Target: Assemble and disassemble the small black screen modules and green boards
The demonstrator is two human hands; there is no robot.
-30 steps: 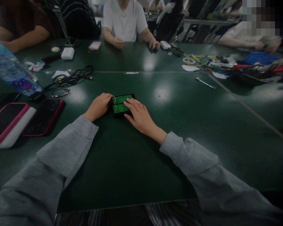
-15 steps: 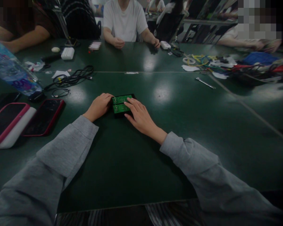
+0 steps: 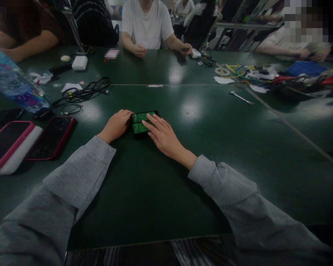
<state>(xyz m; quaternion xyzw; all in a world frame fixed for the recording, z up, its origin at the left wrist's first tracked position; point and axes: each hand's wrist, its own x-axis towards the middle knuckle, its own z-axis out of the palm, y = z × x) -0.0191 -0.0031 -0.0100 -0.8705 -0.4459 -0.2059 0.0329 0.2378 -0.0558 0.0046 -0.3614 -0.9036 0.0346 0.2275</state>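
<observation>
Hands frame a small black case holding green circuit boards (image 3: pixel 141 122) on the dark green table (image 3: pixel 211 155), well right of the red-cased phone (image 3: pixel 51 137): left hand (image 3: pixel 115 125) curled against its left edge, right hand (image 3: pixel 162 136) flat with fingers spread across its top, neither gripping.

I can read no text here. The label on the water bottle (image 3: pixel 15 87) to my left is too blurred.
</observation>
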